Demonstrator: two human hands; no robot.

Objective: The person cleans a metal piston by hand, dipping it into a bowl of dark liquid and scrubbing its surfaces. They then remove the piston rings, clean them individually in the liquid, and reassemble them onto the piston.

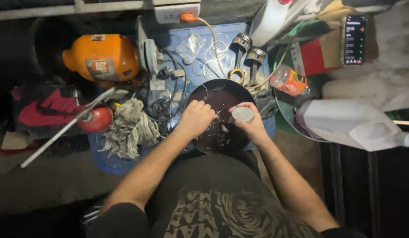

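Note:
Both my hands are over a round black pan [233, 86] holding dark liquid. My right hand [250, 123] grips a small round grey metal part [242, 114], its flat top facing up. My left hand [196, 118] is closed around something thin over the liquid; what it holds is hidden by the fingers. The pan rests on a blue surface [200, 39]. Behind the pan lie two pistons with connecting rods [248, 55] and several thin metal rings [215, 57].
An orange bench grinder [103, 57] stands at the left, with a dirty rag [129, 128] and a red round object [98, 119] below it. A white jug [349, 123], an orange-labelled bottle [289, 80], a red box [319, 57] and a lit phone [354, 39] sit at the right.

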